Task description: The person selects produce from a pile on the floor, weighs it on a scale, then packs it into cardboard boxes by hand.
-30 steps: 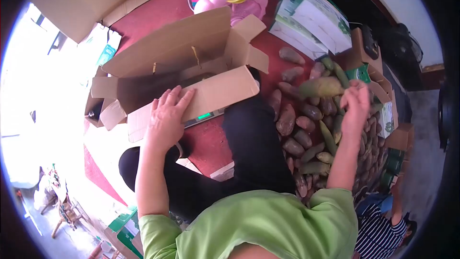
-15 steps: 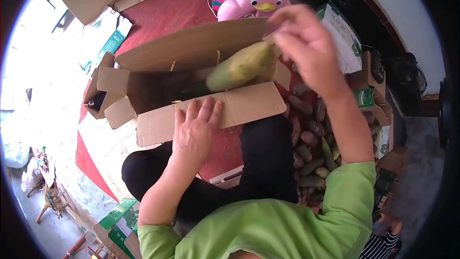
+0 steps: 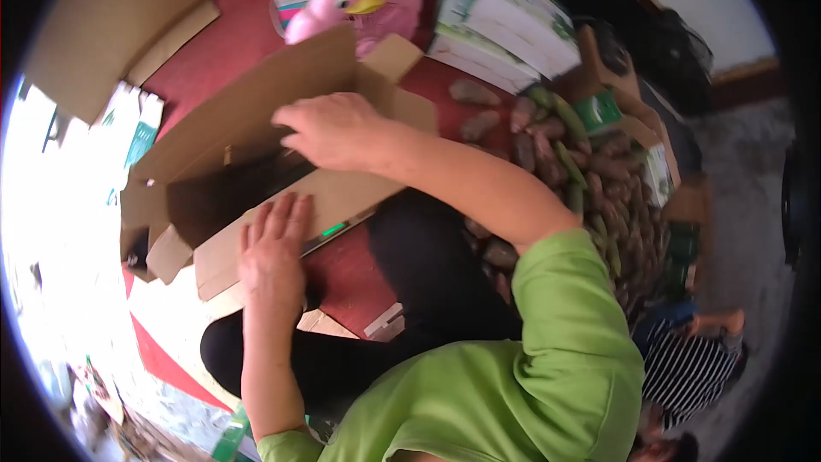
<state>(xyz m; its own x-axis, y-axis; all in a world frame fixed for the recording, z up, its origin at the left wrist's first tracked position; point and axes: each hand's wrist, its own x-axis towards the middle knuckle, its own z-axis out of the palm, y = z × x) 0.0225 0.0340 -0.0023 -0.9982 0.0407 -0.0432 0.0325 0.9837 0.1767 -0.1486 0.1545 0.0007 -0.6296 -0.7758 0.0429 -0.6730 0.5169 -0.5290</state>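
Observation:
An open cardboard box (image 3: 265,103) with raised flaps lies across the floor in front of my legs. My left hand (image 3: 275,235) rests flat on its near flap (image 3: 342,192), fingers stretched out. Over the box opening is my right hand (image 3: 329,130), its fingers bent and apart, with nothing visible in them. The inside of the box is dark, and its contents cannot be made out. To the right lies a pile of brownish radishes (image 3: 611,180), with long green radishes (image 3: 569,115) among them.
A pink duck-faced toy (image 3: 363,4) stands behind the box. White-and-green cartons (image 3: 522,21) are at the back right, and a big cardboard sheet (image 3: 111,17) at the back left. Another person in a striped top (image 3: 688,372) is at the lower right.
The green radish that my right hand held over the box is out of sight. My right hand has moved left and down to the opening. The view has shifted right.

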